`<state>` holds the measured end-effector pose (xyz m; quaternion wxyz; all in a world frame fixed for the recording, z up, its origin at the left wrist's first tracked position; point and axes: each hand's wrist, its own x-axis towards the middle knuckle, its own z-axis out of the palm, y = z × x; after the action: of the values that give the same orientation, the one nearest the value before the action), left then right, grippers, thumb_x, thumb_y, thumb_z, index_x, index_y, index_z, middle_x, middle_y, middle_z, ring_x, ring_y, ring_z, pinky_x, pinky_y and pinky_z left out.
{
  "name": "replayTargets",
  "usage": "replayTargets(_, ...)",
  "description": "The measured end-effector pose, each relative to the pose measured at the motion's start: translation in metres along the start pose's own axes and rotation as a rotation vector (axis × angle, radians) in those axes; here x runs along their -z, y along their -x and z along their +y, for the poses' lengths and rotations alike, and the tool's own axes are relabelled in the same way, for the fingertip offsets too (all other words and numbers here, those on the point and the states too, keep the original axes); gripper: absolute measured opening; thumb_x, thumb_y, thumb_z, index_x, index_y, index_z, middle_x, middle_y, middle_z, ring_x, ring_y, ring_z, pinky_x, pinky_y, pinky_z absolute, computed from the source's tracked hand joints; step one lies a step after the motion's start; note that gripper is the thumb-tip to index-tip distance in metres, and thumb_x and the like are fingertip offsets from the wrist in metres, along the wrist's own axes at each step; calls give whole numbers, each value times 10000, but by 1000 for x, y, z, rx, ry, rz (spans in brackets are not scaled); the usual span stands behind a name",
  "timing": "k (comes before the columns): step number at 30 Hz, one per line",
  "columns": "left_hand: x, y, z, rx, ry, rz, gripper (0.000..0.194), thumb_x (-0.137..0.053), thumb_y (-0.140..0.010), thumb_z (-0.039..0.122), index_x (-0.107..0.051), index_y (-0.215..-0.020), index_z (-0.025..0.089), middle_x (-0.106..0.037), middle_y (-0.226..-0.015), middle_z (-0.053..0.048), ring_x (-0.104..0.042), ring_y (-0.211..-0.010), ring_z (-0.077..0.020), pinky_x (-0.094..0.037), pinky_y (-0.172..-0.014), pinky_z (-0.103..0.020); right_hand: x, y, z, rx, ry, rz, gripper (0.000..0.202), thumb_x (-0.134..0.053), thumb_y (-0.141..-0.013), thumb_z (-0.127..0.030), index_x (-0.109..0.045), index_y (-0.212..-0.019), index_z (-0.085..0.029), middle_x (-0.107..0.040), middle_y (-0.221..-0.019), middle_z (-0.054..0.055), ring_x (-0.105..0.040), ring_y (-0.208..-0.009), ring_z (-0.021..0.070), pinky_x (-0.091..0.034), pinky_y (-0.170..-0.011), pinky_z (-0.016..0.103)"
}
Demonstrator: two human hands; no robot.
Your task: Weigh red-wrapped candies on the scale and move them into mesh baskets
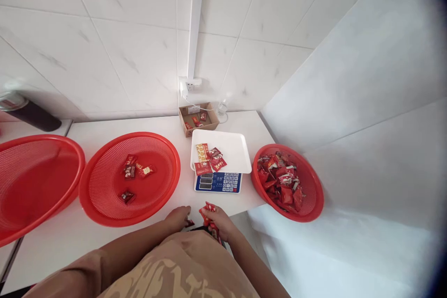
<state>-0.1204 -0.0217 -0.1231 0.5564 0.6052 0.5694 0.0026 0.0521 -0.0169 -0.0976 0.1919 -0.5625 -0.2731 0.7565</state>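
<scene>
Your right hand (221, 223) is closed around a bunch of red packets (208, 214), gathered in front of your body at the near edge of the bench (179, 201). The bunch runs lengthwise roughly from your waist outward, its far end tipped a little toward your left hand (179, 219). That left hand is just beside it, fingers curled at a small dark packet (189, 222); you may be pinching it or only touching it, I cannot tell which.

The relation that matters: the white tray (232, 149) on the scale (218, 183) lies straight ahead of your right hand, slightly to its right, with its long side running left to right, across the bunch. Your right hand is the nearer one. A few loose packets (218, 164) lie on the tray's left part.

Ahead and left of your left hand is a red basket (153, 198) with a few packets; well right of your right hand is a fuller basket (316, 198).
</scene>
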Motion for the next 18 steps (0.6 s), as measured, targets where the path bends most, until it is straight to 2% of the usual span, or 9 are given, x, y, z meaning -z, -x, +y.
replayTargets(4, 4, 12, 24, 33, 114, 48, 254, -518, -716, 255, -466, -959, 200, -592, -746, 15, -573, -661, -145, -432, -560, -240, -3, 7, -8, 74, 168, -150, 392, -715, -611, -477, -569, -778, -155, -539, -567, -43, -452, -465, 59, -309, -422, 176)
replayTargets(8, 22, 29, 40, -100, 252, 65, 586, -568, -689, 223, -355, -1235, 222, -644, -799, 23, -601, -686, -140, -469, -598, -244, -9, 13, -24, 118, 192, -158, 361, -676, -660, -480, -561, -807, -170, -512, -546, -55, -412, -447, 54, -265, -410, 174)
replayTargets(10, 44, 37, 36, -156, 139, 224, 630, -597, -688, 240, -368, -1274, 228, -669, -927, -10, -626, -821, -160, -491, -717, -271, -9, 14, -31, 127, 165, -135, 372, -678, -656, -490, -561, -806, -171, -515, -565, -49, -415, -458, 53, -244, -399, 168)
replayTargets(11, 59, 41, 30, -151, 48, 356, 592, -589, -710, 262, -398, -1268, 221, -654, -1042, -43, -612, -941, -179, -480, -808, -295, -8, 14, -34, 131, 143, -121, 382, -684, -647, -497, -561, -801, -170, -521, -581, -45, -419, -465, 53, -238, -395, 165)
replayTargets(12, 76, 47, 21, -110, -80, 564, 539, -571, -736, 296, -434, -1250, 208, -612, -1160, -73, -565, -1072, -200, -446, -898, -319, -7, 14, -35, 132, 117, -105, 395, -691, -635, -504, -560, -798, -169, -528, -597, -40, -422, -471, 52, -236, -390, 162)
replayTargets(13, 95, 53, 9, -58, -131, 698, 548, -533, -767, 296, -405, -1284, 172, -496, -1319, -128, -423, -1249, -243, -349, -1016, -382, -5, 14, -36, 131, 87, -87, 408, -699, -623, -509, -559, -799, -169, -538, -617, -35, -426, -477, 51, -238, -386, 159)
replayTargets(15, 134, 70, -22, 54, -180, 886, 605, -444, -828, 301, -271, -1373, 101, -225, -1480, -206, -121, -1390, -315, -158, -1089, -516, -2, 15, -35, 127, 30, -50, 433, -715, -601, -513, -561, -808, -166, -563, -661, -21, -439, -490, 52, -252, -382, 156)
replayTargets(17, 170, 90, -59, 400, -347, 1150, 735, -478, -813, 367, -176, -1402, 48, -162, -1486, -260, -90, -1382, -376, -187, -1051, -570, 0, 17, -32, 109, -8, -12, 451, -730, -581, -513, -560, -807, -162, -578, -680, -11, -449, -495, 53, -265, -378, 156)
replayTargets(18, 185, 100, -77, 551, -380, 1160, 784, -474, -813, 403, -132, -1402, 16, -163, -1474, -296, -120, -1368, -406, -242, -1003, -598, 2, 18, -30, 100, -21, -1, 453, -737, -574, -510, -559, -802, -161, -581, -681, -9, -452, -496, 53, -268, -377, 155)
